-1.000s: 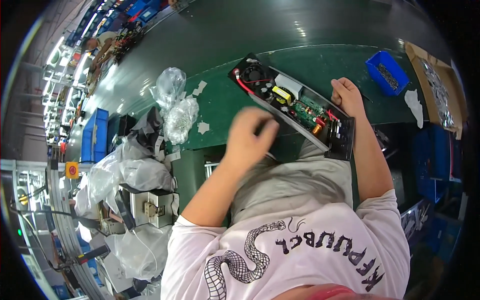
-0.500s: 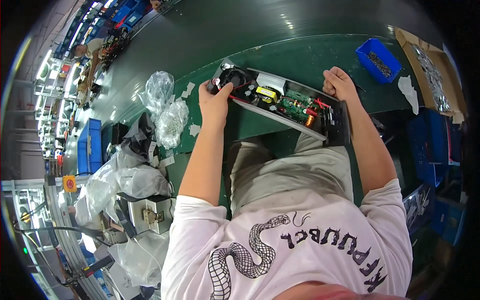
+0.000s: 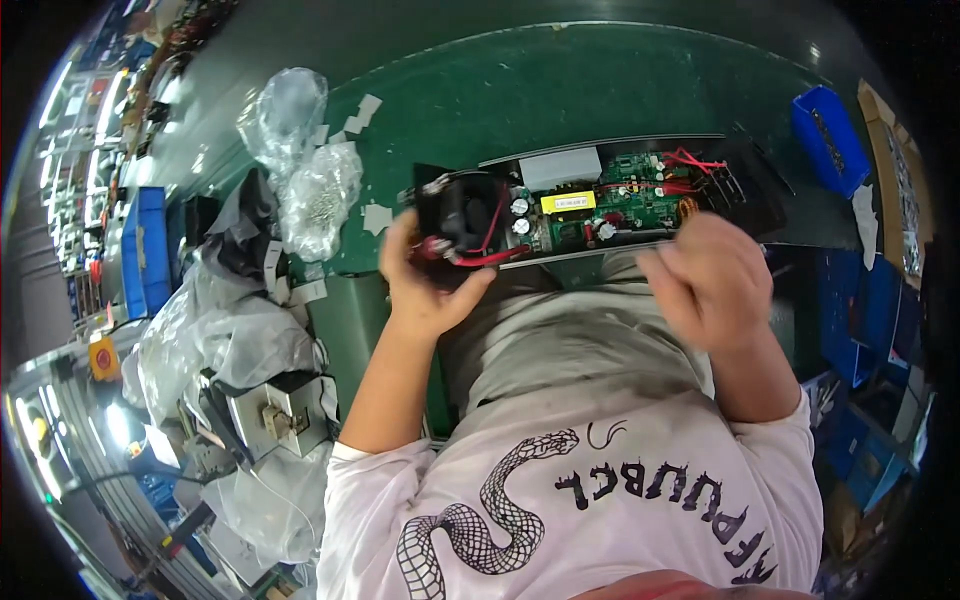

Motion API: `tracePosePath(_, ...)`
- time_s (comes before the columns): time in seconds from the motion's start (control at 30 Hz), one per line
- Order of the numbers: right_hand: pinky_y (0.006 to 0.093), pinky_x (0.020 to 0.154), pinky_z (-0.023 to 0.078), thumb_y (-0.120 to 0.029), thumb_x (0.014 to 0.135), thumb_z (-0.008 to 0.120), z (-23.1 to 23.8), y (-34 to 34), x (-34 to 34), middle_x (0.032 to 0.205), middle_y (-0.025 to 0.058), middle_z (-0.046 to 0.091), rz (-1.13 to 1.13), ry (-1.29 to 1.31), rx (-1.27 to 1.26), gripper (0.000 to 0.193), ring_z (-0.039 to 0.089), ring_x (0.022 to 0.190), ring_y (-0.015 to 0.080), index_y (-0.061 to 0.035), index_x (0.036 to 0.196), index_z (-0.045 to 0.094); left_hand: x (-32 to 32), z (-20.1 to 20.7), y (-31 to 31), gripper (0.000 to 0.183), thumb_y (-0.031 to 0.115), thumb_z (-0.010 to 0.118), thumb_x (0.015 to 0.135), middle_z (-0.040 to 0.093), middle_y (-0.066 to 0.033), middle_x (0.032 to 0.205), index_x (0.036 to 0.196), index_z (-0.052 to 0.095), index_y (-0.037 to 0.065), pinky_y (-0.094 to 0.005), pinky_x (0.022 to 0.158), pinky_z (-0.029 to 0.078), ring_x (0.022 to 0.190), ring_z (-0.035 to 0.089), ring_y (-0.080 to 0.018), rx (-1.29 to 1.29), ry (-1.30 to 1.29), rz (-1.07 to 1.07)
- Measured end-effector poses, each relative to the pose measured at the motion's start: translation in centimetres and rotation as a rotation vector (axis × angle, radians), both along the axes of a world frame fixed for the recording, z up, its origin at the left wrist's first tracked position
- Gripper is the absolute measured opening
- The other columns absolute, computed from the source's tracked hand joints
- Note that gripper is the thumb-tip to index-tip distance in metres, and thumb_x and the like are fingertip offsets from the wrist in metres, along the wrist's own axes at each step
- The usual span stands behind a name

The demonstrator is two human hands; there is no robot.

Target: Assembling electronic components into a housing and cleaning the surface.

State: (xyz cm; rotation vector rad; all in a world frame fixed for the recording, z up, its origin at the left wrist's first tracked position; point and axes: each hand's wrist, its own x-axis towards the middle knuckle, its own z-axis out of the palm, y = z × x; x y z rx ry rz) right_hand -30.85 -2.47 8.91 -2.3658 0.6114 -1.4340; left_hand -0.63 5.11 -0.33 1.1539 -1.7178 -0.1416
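A long open metal case (image 3: 744,190) lies across the near edge of the bench, holding a green circuit board (image 3: 640,172) with a yellow-wrapped transformer (image 3: 567,204) and red wires. At its left end a black panel carries a black fan (image 3: 468,213). My left hand (image 3: 425,290) is closed round the fan panel, with the thumb on the near side and the fingers on the outer side. Just over the near right side of the case, my right hand (image 3: 715,285) is blurred, its fingers curled in; what they hold, if anything, is hidden.
Clear plastic bags (image 3: 322,195) and white paper scraps (image 3: 377,218) lie left of the case. Farther left are a blue bin (image 3: 148,252) and a metal box (image 3: 285,418). At right stand a blue tray (image 3: 832,140) of small dark parts and a cardboard box (image 3: 880,135).
The case has swung from slanting to nearly level. My right hand has come from beyond the case's right end to its near side. My left hand keeps to the fan end, now lower.
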Motion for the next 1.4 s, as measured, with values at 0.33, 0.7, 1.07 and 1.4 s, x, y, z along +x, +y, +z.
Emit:
tracePosePath(0.33,0.0251,0.049,0.036,0.012,0.077,0.074,-1.3,-3.0,-0.2,0.067,0.0067,0.056,0.061,0.141,0.688,0.018,0.050,0.054,0.0124,0.0004,0.082,0.061,0.7,3.8,-2.5,0.114,0.004,0.089,0.063,0.047,-0.0220,0.142,0.152,0.019,-0.008,-0.0418,0.110,0.040,0.131,0.050,-0.0311,0.825,0.876,-0.164)
tracePosePath(0.7,0.0259,0.060,0.040,0.006,0.080,0.072,-0.6,-3.5,-0.7,0.076,0.0069,0.056,0.045,0.110,0.953,0.016,0.051,0.063,0.0131,-0.0005,0.085,0.057,0.2,3.0,-4.6,0.123,0.031,0.095,0.064,0.045,-0.0312,0.141,0.157,0.015,0.028,-0.0504,0.098,0.047,0.121,0.056,-0.0426,0.425,0.084,-0.184)
tracePosePath(1.07,0.0252,0.058,0.041,0.008,0.080,0.070,-1.3,-3.8,-1.0,0.080,0.0091,0.057,0.132,0.066,0.848,0.016,0.051,0.061,0.0123,0.0012,0.087,0.057,-4.0,6.5,-8.3,0.118,0.029,0.097,0.055,0.054,-0.0311,0.121,0.148,0.026,0.014,-0.0454,0.091,0.049,0.109,0.058,-0.0390,0.411,-0.136,-0.430)
tracePosePath(1.4,0.0243,0.045,0.026,-0.012,0.096,0.062,-2.5,-3.1,-0.8,0.062,0.0020,0.048,0.075,-0.248,0.825,0.012,0.035,0.042,0.0059,-0.0044,0.097,0.052,-4.3,5.6,-8.8,0.089,0.027,0.083,0.053,0.056,-0.0214,0.117,0.132,0.052,0.000,-0.0426,0.091,0.043,0.105,0.055,-0.0378,0.296,-0.095,-0.388)
